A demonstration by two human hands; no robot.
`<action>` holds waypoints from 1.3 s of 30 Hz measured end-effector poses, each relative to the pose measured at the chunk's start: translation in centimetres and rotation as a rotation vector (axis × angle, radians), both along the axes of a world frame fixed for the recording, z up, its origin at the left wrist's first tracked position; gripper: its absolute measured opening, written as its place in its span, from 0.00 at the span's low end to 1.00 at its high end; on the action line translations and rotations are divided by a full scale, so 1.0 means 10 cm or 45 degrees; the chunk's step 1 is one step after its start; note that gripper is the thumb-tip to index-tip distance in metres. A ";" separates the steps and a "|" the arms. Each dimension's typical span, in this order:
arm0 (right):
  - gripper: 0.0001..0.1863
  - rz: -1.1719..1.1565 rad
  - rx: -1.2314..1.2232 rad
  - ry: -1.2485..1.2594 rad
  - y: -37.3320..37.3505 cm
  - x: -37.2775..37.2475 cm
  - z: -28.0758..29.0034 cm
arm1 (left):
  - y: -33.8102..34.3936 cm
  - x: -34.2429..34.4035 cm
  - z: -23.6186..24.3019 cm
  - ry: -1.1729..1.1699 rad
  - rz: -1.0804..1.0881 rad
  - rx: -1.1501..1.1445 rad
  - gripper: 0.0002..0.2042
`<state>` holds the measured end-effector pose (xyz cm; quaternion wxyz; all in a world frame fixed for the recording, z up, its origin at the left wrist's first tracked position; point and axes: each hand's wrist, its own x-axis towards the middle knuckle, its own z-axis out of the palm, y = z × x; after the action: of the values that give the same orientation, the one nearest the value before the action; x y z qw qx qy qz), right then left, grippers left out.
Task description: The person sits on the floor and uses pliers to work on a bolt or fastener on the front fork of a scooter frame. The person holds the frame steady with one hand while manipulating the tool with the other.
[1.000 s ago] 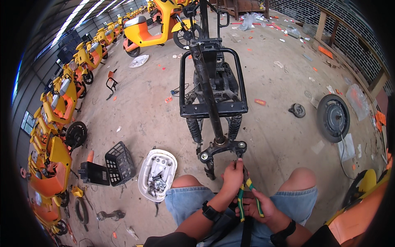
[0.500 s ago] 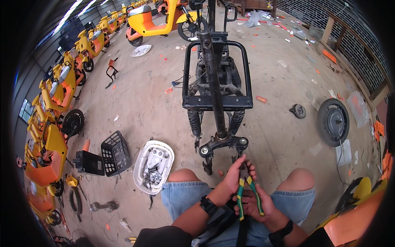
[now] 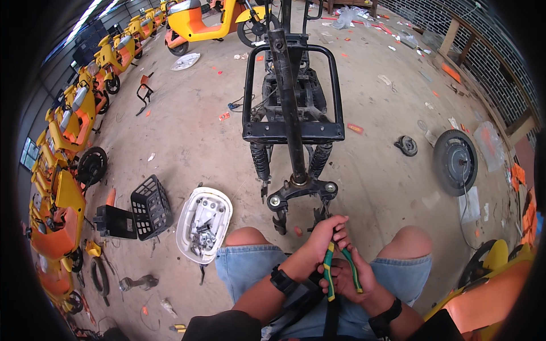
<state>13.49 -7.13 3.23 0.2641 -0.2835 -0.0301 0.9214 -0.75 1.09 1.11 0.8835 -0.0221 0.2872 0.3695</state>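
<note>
I sit in front of a black scooter frame (image 3: pixel 293 102), whose lower front fork (image 3: pixel 301 190) hangs between my knees. My left hand (image 3: pixel 328 235) is closed around the top of a pair of pliers with green-and-yellow handles (image 3: pixel 328 273), just below the fork's right leg; its fingers hide the jaws and whatever they grip. My right hand (image 3: pixel 355 278) holds the pliers' handles from below, its fingers curled behind them. A white plastic tub (image 3: pixel 185 238) with nuts, bolts and metal fittings lies by my left knee.
Yellow scooters (image 3: pixel 60 221) line the left, another (image 3: pixel 202 25) stands behind the frame. A black crate (image 3: pixel 149 207) and loose tyre (image 3: pixel 99 275) lie left; a hub wheel (image 3: pixel 452 162) and round black part (image 3: pixel 406 146) right. An orange-yellow scooter body (image 3: pixel 483 301) is at lower right, wooden railing (image 3: pixel 449 40) beyond.
The view has shifted, so the scene sits higher and further left. My left fingers have wrapped further over the top of the pliers; my right hand stays on the handles.
</note>
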 end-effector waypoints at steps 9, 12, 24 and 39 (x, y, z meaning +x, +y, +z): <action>0.44 -0.031 -0.062 0.115 -0.01 -0.01 -0.05 | 0.01 -0.01 0.05 0.054 -0.032 -0.007 0.16; 0.45 -0.034 -0.058 0.098 -0.01 -0.01 -0.03 | 0.00 -0.02 0.07 0.047 -0.032 -0.005 0.16; 0.36 0.021 0.861 -1.318 -0.13 0.04 0.30 | 0.01 0.02 -0.01 0.124 -0.051 0.029 0.17; 0.57 0.490 1.307 -1.799 -0.14 -0.15 0.29 | 0.00 0.15 0.06 0.483 0.049 0.077 0.16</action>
<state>12.03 -8.56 6.09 0.1190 -0.6217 -0.6416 0.4332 0.70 1.06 1.75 0.8065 0.0692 0.4369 0.3923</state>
